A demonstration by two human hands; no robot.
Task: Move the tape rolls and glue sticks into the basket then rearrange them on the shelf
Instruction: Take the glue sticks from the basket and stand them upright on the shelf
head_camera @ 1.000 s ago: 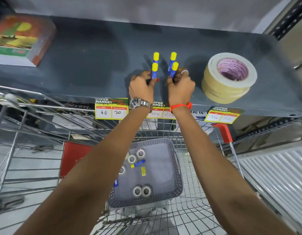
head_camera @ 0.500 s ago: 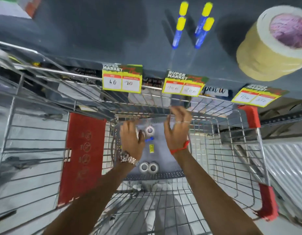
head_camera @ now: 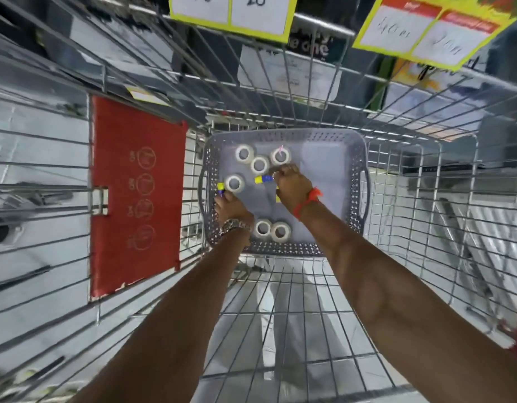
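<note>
Both hands have dropped into the basket (head_camera: 359, 158), fingers (head_camera: 276, 177) pinching glue sticks (head_camera: 263, 179).

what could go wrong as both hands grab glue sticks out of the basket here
1. The left hand pinches a glue stick lying against a tape roll; lifting may knock that roll.
2. The right hand takes the other glue stick by its end, so it might slip back into the basket.
3. A stick dropped outside the basket could fall through the cart wires.
</note>
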